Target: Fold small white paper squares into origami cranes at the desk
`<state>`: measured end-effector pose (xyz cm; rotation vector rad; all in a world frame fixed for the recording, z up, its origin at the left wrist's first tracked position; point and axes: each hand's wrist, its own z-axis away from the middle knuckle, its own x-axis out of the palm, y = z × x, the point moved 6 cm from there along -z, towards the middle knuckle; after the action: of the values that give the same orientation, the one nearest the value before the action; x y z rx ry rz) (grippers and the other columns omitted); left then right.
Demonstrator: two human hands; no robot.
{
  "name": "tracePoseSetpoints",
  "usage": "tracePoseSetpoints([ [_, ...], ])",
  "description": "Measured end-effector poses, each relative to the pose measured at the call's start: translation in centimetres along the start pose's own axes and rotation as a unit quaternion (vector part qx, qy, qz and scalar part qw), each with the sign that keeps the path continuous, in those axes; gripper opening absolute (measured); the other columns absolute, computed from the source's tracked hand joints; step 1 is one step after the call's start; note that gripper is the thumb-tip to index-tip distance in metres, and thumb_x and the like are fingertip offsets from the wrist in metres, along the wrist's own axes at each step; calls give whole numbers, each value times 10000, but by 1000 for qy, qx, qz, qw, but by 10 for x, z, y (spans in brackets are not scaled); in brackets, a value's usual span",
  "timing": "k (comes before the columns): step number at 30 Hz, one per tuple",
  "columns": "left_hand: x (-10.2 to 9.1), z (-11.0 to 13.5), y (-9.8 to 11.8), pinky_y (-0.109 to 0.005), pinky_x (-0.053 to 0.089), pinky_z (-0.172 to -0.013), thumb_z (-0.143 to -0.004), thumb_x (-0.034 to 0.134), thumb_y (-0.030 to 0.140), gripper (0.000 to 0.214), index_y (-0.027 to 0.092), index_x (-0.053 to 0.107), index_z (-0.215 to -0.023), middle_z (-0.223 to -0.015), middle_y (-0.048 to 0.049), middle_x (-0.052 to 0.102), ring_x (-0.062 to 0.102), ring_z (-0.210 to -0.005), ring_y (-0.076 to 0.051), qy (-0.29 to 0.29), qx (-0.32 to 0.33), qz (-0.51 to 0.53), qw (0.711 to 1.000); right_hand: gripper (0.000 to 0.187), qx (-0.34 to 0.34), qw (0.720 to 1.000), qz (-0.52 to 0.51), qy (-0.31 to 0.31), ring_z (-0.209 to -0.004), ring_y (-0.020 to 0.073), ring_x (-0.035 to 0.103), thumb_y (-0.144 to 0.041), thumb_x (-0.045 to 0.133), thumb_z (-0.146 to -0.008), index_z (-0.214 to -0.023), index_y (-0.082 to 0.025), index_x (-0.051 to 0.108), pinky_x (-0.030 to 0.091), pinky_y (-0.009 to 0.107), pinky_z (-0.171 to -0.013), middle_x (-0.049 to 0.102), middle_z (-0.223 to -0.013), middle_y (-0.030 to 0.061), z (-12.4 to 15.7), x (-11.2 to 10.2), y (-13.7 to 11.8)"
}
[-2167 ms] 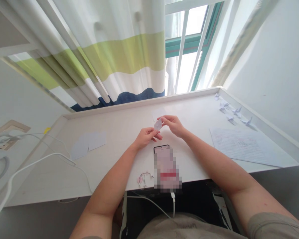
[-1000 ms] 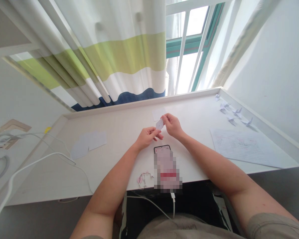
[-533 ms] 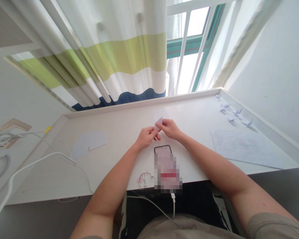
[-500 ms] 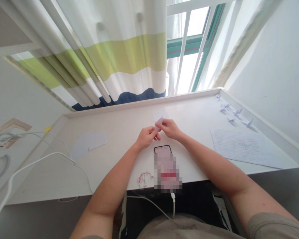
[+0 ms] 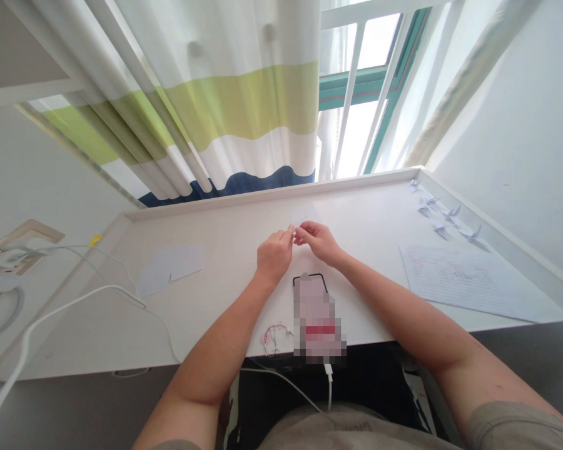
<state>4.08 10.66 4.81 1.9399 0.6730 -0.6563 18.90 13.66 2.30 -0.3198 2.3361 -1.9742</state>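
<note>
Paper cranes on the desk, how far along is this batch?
Done: about five folded paper cranes line the desk's far right edge. In hand: the left hand and right hand pinch small white paper, hard to separate from the pale square behind. Left: loose paper squares, unfolded, on the desk's left side.

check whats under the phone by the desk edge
The smartphone lies flat on the white desk, so its underside and the desktop beneath are covered and nothing under it can be seen. A white cable leaves its lower end.
</note>
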Motion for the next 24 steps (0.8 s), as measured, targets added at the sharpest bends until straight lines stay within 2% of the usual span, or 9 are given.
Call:
tracePoseSetpoints([
  [3,4,2,11,-335,529,-881,-1025,570,344,385,223,702,-1366,-1142,-139,738,641,-1125,-287,-14,33,11,999,441,-9,1000,-11,23,-799,184,720,-632,762,-831,-806,-200,672,624,363,-794,738,-813,38,-1,-6,-3],
  [7,2,4,11,-354,570,-878,-1035,560,380,375,235,687,-1356,-1246,-138,716,650,-1167,-276,3,30,86,996,360,-16,999,0,32,-743,178,701,-559,729,-852,-822,-201,710,619,373,-774,731,-767,28,-3,-15,-6],
  [9,-1,3,6,-351,583,-863,-1022,594,405,356,229,688,-1318,-1232,-134,727,676,-1138,-265,28,9,155,987,329,-12,1000,12,17,-719,176,691,-524,719,-857,-825,-197,726,610,376,-771,732,-758,36,-2,-15,-6],
  [11,1,2,-4,-336,590,-834,-981,671,416,393,221,665,-1321,-1151,-113,755,714,-1025,-234,39,-31,223,974,307,-7,1000,23,-5,-709,176,689,-495,715,-860,-827,-190,735,603,378,-773,731,-754,42,-2,-13,-5],
  [15,13,0,-18,-307,591,-714,-877,787,438,481,180,661,-1263,-956,-63,767,707,-781,-170,13,-108,335,936,307,-19,999,36,-24,-709,182,693,-502,721,-871,-870,-195,706,599,386,-752,734,-786,46,0,-9,-2],
  [19,20,-1,-21,-305,594,-677,-808,831,472,451,158,690,-1100,-968,-81,782,724,-819,-181,2,-147,403,903,367,-59,997,59,-1,-691,181,699,-511,769,-862,-1033,-229,607,587,381,-713,718,-836,16,1,-8,-2],
  [21,20,-1,-21,-311,591,-686,-803,831,484,424,155,682,-1025,-966,-93,788,734,-832,-188,-3,-157,413,897,388,-84,993,85,7,-696,179,708,-504,773,-870,-1076,-241,575,573,371,-707,706,-863,5,3,-8,-4],
  [24,20,-1,-21,-314,582,-696,-784,852,504,458,164,640,-1005,-905,-84,787,745,-815,-194,-10,-167,413,895,312,-107,985,137,2,-730,180,711,-489,732,-913,-1061,-238,622,561,360,-707,701,-898,20,4,-7,-8],
])
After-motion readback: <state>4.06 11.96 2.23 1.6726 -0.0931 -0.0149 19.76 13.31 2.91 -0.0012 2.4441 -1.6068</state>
